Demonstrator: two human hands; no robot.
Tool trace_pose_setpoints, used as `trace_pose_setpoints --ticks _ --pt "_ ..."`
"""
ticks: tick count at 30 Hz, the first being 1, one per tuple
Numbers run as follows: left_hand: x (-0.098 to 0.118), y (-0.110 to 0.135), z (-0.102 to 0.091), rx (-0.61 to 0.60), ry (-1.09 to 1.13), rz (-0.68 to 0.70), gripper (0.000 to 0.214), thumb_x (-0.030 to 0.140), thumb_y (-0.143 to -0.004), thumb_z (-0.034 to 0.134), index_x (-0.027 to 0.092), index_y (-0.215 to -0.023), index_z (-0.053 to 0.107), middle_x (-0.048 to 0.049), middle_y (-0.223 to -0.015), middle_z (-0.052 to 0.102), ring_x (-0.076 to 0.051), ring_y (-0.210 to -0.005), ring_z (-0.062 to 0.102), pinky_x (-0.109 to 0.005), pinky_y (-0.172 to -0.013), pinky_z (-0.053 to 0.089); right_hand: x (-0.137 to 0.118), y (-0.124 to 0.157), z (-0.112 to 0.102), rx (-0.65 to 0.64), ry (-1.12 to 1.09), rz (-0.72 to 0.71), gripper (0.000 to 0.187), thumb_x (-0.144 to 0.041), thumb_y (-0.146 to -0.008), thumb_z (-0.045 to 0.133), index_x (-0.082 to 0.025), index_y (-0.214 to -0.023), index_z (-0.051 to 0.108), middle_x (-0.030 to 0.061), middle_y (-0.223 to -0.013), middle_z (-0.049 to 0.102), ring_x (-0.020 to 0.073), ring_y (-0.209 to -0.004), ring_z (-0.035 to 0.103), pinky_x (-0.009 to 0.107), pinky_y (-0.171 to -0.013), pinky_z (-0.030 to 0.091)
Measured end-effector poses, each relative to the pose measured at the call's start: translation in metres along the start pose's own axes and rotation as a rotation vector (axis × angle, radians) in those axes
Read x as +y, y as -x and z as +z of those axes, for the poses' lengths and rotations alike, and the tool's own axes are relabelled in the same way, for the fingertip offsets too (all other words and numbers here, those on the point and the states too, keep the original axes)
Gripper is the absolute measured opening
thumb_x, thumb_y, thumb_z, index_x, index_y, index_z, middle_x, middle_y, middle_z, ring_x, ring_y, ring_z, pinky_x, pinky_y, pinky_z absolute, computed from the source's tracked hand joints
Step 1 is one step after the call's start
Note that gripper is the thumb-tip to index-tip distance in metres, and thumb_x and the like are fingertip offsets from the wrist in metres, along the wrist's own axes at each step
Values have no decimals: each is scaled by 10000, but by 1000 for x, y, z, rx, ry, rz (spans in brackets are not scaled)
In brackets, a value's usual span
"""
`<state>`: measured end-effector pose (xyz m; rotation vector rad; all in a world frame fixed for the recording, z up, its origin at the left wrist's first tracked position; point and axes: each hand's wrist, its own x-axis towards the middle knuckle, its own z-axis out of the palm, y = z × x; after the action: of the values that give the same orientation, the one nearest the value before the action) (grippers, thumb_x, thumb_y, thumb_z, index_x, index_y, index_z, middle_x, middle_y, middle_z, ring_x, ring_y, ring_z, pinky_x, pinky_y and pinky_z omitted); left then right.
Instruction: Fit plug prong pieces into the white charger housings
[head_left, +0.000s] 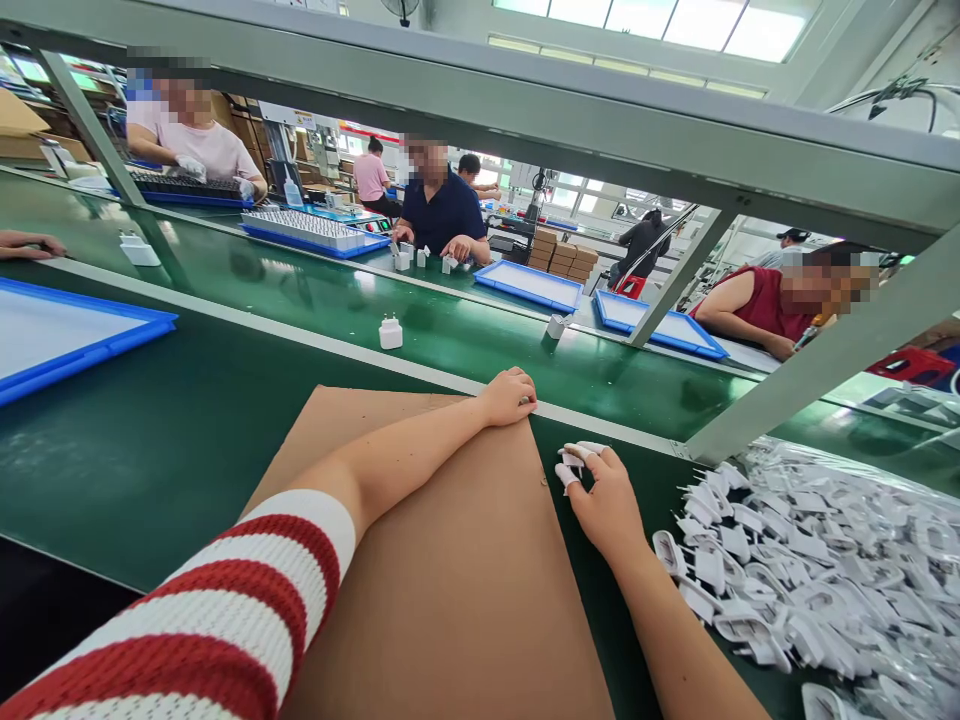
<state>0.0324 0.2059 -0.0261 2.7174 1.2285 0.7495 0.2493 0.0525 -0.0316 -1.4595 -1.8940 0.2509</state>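
Observation:
A brown cardboard sheet (450,560) lies on the green bench in front of me. My left hand (508,396) rests on its far right corner, fingers curled over the edge. My right hand (600,492), with white finger cots on the fingertips, sits just right of the sheet's edge, fingers bent and pressed on the bench near the corner. Whether it pinches anything is not visible. A heap of white chargers in clear bags (810,560) lies at my right.
A green conveyor belt (315,290) runs across, carrying white chargers (390,332). Blue trays sit at left (67,340) and across the belt (529,285). Several people work on the far side. A grey metal frame (675,285) crosses overhead.

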Motion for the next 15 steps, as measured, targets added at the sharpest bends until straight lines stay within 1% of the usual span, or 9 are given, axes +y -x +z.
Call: trace_pose_setpoints --ticks 2,4,6,10,13,15 --pt "0 0 0 -4 1 3 168 254 -902 630 180 -870 777 -75 -1084 724 -267 -1125 569 -431 -1018 462 1 1 3 -25 9 -37 380 -306 -891 574 -212 -1243 683 130 -1222 594 304 -1146 557 450 -942 501" --pt "0 0 0 -5 2 2 164 250 -900 631 179 -870 776 -74 -1084 724 -269 -1131 568 -434 -1017 462 1 1 4 -18 53 -35 389 -293 -879 585 -213 -1247 682 127 -1195 589 311 -1134 540 470 -957 491" --pt "-1 0 1 -6 5 -2 162 248 -899 630 180 -873 775 -74 -1087 723 -273 -1141 564 -439 -1017 462 1 0 3 -18 87 4 378 -277 -863 587 -214 -1222 690 117 -1138 577 296 -1057 556 457 -902 508" --pt "-1 0 2 -8 7 -5 167 256 -903 626 186 -869 773 -76 -1087 723 -272 -1138 563 -439 -1017 461 -1 0 -1 -58 64 106 357 -275 -839 574 -208 -1173 682 96 -1119 531 231 -891 595 373 -731 527" --pt "-1 0 1 -11 5 -7 169 257 -904 621 188 -869 772 -77 -1088 722 -273 -1140 564 -433 -1013 463 -1 0 -2 -63 34 100 360 -296 -834 568 -205 -1166 674 89 -1126 513 227 -909 597 372 -746 532" --pt "-1 0 1 -15 4 -8 166 259 -903 623 188 -871 771 -76 -1087 722 -273 -1140 564 -429 -1013 462 -1 1 0 -69 20 99 387 -307 -834 566 -206 -1194 664 90 -1130 501 231 -920 596 381 -761 537"
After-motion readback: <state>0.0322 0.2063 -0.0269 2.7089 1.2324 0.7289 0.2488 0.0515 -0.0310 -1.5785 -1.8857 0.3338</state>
